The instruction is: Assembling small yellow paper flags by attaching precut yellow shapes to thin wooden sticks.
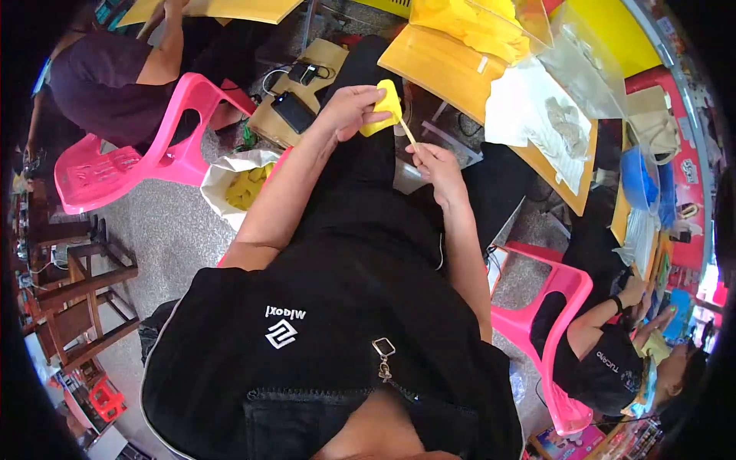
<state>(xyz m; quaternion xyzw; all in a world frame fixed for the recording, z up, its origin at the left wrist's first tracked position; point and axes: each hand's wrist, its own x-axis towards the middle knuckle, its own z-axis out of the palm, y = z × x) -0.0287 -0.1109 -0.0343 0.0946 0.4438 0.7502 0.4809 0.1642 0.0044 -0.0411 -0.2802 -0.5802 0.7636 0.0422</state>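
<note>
Upper centre of frame, left hand pinching a soft yellow piece (kind unclear), right hand gripping a thin pale stick poking into it, fingertips partly hidden, pink plastic chair at left.

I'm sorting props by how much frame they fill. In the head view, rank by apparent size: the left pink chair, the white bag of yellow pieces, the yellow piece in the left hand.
1. Left pink chair
2. White bag
3. Yellow piece, held in the left hand
</note>
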